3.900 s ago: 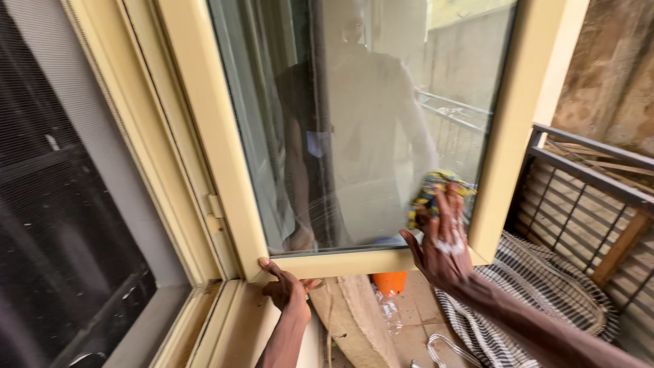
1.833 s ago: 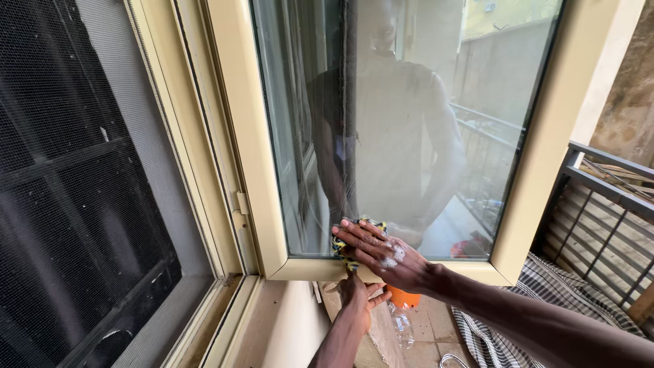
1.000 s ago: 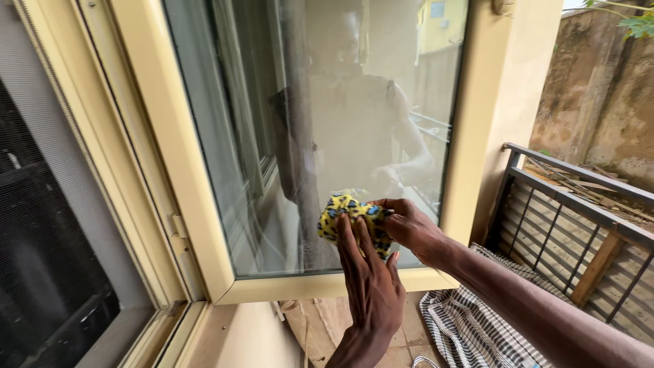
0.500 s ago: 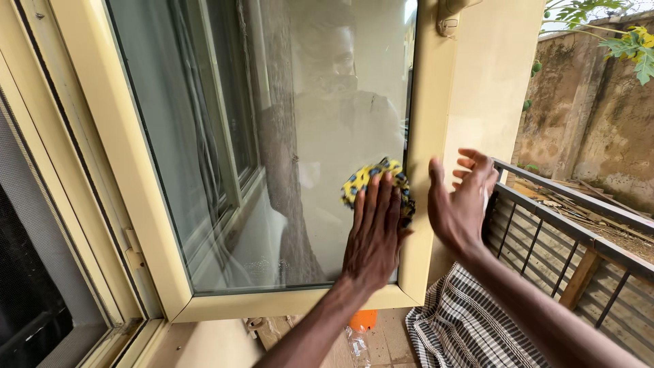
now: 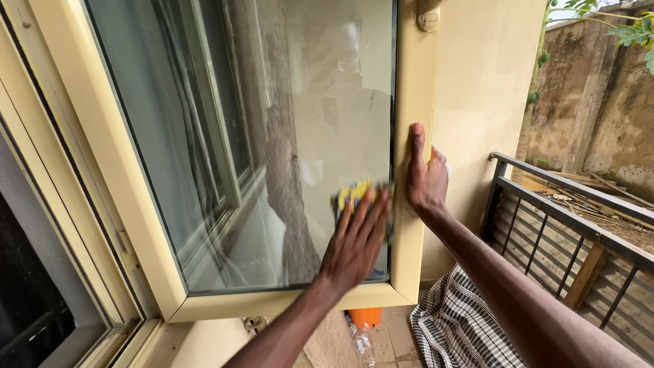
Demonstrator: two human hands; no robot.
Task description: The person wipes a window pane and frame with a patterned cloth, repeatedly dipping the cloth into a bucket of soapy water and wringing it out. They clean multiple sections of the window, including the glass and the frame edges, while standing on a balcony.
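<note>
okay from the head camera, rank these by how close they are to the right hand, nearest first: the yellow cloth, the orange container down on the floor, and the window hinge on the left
From the right hand:
1. Yellow cloth, just left of it on the glass, under the left hand.
2. Orange container, below, under the sash's bottom corner.
3. Window hinge, far left on the frame.

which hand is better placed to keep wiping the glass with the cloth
Left. The left hand already presses the yellow and blue cloth flat on the glass pane, while the right hand rests on the window frame, probably steadying it.
</note>
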